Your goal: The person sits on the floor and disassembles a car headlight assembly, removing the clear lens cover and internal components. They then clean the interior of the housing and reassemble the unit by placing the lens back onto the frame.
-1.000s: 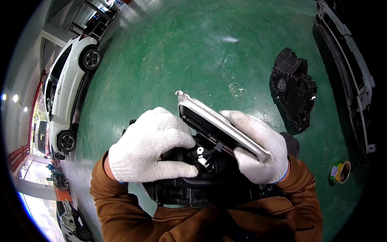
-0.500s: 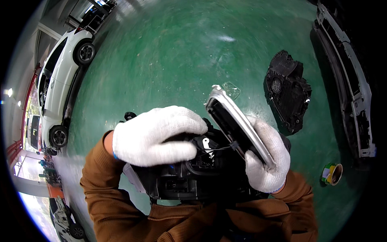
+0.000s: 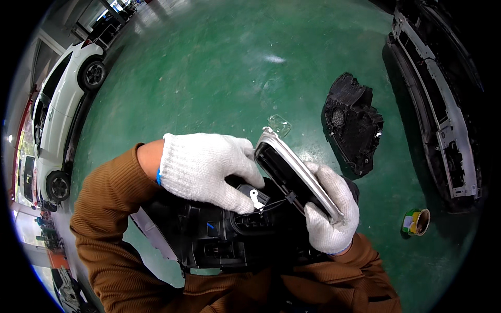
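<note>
A large black headlight housing (image 3: 206,235) lies against my lap, its cavity facing up. My right hand (image 3: 334,211), in a white knit glove, is closed round a silver-rimmed black lamp part (image 3: 297,175), holding it tilted above the housing's right side. Thin black wires (image 3: 276,203) run from this part down into the housing. My left hand (image 3: 209,169), gloved the same way, reaches into the housing with thumb and fingers closed about a small dark box (image 3: 263,194). A white clip (image 3: 254,198) shows on this box beside the thumb; the fingertips are partly hidden.
On the green floor (image 3: 209,68) lie a second black housing (image 3: 352,122), a clear plastic piece (image 3: 280,125) and an open tin can (image 3: 416,222). A long bumper-like car front part (image 3: 436,107) lies at the right. A white car (image 3: 60,115) stands at the left.
My view has shifted, moving the floor things leftward in the picture. My left hand has turned, its fingers now bent down round the small dark box. My right hand keeps hold of the lamp part.
</note>
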### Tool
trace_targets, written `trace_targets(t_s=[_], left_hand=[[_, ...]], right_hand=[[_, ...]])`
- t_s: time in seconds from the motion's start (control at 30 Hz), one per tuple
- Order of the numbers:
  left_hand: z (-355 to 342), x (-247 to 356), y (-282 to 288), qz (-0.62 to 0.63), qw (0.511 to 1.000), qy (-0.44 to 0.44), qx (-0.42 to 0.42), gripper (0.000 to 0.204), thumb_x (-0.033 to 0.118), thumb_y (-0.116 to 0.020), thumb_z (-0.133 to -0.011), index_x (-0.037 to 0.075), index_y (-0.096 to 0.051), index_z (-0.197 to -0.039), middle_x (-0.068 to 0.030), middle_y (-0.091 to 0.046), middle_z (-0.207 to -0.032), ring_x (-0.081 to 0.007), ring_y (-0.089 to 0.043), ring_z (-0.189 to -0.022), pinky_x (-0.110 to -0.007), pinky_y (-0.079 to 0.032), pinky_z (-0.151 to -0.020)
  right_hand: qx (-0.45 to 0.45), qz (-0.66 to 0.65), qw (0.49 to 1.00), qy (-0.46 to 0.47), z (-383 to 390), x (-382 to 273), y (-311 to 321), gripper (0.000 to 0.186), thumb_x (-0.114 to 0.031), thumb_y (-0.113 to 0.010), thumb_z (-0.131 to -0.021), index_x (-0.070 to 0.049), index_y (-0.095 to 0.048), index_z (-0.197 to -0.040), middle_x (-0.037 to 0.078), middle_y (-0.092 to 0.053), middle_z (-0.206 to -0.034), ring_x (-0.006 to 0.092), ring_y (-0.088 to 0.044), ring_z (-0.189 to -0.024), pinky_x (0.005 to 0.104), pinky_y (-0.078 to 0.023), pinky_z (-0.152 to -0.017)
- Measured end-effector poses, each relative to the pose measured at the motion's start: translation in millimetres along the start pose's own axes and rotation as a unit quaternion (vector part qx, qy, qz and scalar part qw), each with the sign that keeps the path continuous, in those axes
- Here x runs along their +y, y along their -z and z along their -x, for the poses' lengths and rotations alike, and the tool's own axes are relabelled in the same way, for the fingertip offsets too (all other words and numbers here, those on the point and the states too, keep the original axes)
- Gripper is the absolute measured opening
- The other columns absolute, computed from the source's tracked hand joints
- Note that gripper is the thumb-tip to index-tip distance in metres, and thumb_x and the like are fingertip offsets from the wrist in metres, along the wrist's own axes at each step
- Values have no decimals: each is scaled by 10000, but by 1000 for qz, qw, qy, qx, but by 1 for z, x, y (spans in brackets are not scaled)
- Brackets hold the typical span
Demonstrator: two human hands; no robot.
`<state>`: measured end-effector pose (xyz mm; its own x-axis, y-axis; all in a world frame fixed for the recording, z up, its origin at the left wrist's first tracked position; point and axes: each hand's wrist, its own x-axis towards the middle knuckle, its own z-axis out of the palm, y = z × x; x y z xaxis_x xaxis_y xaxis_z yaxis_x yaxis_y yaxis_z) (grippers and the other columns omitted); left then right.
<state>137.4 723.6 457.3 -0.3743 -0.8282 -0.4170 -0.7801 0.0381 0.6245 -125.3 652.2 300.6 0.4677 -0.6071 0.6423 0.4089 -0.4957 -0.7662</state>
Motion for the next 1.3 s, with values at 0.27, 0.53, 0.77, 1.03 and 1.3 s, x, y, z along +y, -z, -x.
trace_targets(t_s=[0.27,0.53,0.77,1.03,1.3], left_hand=[[6,25,-7,-67,993,72,59,314,259,-871,-883,39,-679,-1000,-124,-650,-1006,-336,-663,-948,-436,-562,-851],[20,20,-25,-28,987,43,155,315,227,-891,-901,51,-677,-1053,-89,-692,-951,-288,-685,-901,-418,-552,-843],[11,16,-38,215,948,141,187,346,238,-913,-902,46,-669,-1054,-9,-656,-918,-117,-614,-846,-297,-528,-778],[22,18,-44,187,952,109,216,467,178,-956,-847,49,-593,-1109,-14,-643,-983,-118,-615,-923,-298,-537,-878],[36,21,-31,56,975,125,174,354,228,-873,-850,90,-576,-986,-89,-636,-936,-274,-662,-942,-409,-565,-826]], right_hand=[[-46,-5,999,-21,5,0,7,628,-123,-741,-1035,73,-503,-1583,273,-627,-1490,356,-644,-1376,479,-503,-1183],[-108,55,992,27,-5,-2,19,618,-131,-746,-1039,-25,-525,-1607,276,-644,-1466,390,-681,-1321,478,-535,-1129],[-123,40,988,86,-1,13,35,669,52,-700,-975,-89,-530,-1606,297,-648,-1456,434,-689,-1313,516,-566,-1097],[-132,-19,985,109,-8,26,31,870,60,-838,-741,-25,-577,-1566,348,-645,-1459,454,-741,-1189,465,-597,-958],[-164,32,978,126,-22,13,20,828,60,-799,-719,-33,-602,-1518,321,-677,-1418,420,-760,-1068,447,-604,-874]])
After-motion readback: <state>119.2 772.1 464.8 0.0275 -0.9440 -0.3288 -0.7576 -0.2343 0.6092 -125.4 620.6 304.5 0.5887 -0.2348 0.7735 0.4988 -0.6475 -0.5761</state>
